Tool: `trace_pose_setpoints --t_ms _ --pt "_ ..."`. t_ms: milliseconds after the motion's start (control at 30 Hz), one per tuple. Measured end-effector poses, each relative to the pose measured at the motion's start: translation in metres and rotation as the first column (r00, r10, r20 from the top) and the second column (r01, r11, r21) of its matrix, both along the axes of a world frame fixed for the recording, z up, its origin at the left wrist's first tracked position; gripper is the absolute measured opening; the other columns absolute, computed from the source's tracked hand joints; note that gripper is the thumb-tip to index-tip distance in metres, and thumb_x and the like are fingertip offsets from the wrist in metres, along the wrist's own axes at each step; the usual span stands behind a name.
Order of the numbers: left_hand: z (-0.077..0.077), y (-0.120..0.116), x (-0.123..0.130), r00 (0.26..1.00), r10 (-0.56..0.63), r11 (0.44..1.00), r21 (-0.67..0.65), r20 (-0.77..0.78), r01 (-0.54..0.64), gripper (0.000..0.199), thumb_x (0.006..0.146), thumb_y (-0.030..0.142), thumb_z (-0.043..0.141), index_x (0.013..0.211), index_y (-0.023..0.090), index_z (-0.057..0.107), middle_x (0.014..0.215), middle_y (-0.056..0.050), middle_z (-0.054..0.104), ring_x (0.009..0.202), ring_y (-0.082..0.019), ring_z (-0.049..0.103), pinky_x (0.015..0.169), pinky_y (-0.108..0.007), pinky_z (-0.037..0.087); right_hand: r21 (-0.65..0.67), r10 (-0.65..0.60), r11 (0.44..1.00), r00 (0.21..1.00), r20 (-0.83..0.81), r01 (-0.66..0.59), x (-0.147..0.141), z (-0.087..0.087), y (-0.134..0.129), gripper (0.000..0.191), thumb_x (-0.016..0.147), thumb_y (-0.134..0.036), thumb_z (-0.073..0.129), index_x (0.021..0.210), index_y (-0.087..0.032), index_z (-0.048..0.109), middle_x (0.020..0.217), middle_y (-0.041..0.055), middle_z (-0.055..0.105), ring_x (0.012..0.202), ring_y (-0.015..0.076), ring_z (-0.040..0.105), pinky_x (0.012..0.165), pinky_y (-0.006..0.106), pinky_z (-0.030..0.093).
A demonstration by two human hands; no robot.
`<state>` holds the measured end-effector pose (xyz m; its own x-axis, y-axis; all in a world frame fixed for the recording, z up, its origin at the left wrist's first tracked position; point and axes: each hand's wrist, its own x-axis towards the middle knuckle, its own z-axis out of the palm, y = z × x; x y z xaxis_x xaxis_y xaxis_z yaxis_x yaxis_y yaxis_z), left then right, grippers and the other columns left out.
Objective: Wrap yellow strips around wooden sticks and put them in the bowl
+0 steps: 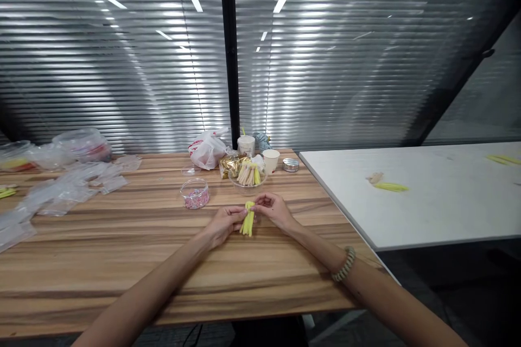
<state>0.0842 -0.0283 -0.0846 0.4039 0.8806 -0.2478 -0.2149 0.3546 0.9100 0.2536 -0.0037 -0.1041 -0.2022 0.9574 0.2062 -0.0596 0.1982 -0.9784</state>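
Right in front of the clear bowl (247,183), the left hand (222,226) and right hand (274,210) pinch yellow pipe cleaners (248,221). Both are closed tight on them, basically.

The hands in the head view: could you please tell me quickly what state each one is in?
Left hand: closed, pinching the top of a yellow pipe-cleaner bundle.
Right hand: closed, pinching the same bundle from the other side.

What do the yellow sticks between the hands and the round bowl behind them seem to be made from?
The yellow sticks look like chenille pipe cleaners: matte, fuzzy fibres, probably around hidden wire. The bowl looks like clear plastic or glass: glossy and see-through; the look cannot settle which.
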Motion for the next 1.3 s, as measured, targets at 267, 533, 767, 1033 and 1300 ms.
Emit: trace_pose_setpoints --t_ms 267,533,767,1033,1300 --pt "-0.002 0.001 0.002 0.995 0.084 0.996 -0.030 0.051 -0.083 0.029 0.047 0.020 0.082 0.067 0.009 0.064 0.066 -0.002 0.061 0.059 -0.009 0.057 0.059 -0.021 0.047 -0.017 0.037 0.999 0.999 0.011 -0.037 -0.003 0.005 -0.003 0.031 0.057 -0.034 0.071 0.073 -0.011 0.059 0.068 0.0000 0.057 0.062 0.0057 0.050 0.060 0.018 0.041" --pt "-0.001 0.001 0.002 0.995 0.050 0.999 -0.012 0.087 -0.049 0.030 0.051 0.016 0.080 0.074 0.009 0.063 0.069 -0.004 0.064 0.063 -0.011 0.059 0.064 -0.024 0.048 0.025 0.053 0.998 0.998 0.036 -0.054 -0.004 0.004 -0.005 0.030 0.061 -0.039 0.068 0.067 -0.011 0.059 0.065 -0.0001 0.057 0.060 0.0059 0.049 0.058 0.017 0.039" --pt "-0.003 0.000 0.003 0.986 0.092 0.995 0.017 0.136 -0.095 0.041 0.051 0.011 0.079 0.088 0.013 0.061 0.079 -0.003 0.064 0.072 -0.012 0.059 0.072 -0.025 0.047 0.116 0.067 0.990 0.988 0.141 -0.083 -0.003 0.007 -0.009 0.032 0.069 -0.043 0.062 0.077 -0.012 0.064 0.077 0.0042 0.062 0.070 0.0093 0.054 0.065 0.020 0.042" --pt "-0.003 0.001 0.003 0.986 0.124 0.989 0.062 0.111 -0.131 0.033 0.054 0.015 0.077 0.083 0.014 0.061 0.082 -0.001 0.063 0.074 -0.011 0.058 0.072 -0.024 0.046 0.209 0.094 0.967 0.966 0.241 -0.146 -0.002 0.006 -0.008 0.033 0.076 -0.044 0.054 0.086 -0.015 0.067 0.090 0.0051 0.064 0.084 0.0128 0.057 0.079 0.025 0.043" --pt "0.001 0.003 0.003 0.979 0.163 0.975 0.131 0.121 -0.178 0.026 0.058 0.019 0.076 0.076 0.011 0.060 0.075 -0.002 0.061 0.072 -0.010 0.056 0.071 -0.023 0.044 0.094 0.182 0.976 0.973 0.145 -0.197 -0.003 0.007 -0.011 0.040 0.077 -0.044 0.053 0.105 -0.017 0.061 0.106 0.0048 0.060 0.095 0.0137 0.056 0.084 0.026 0.044"
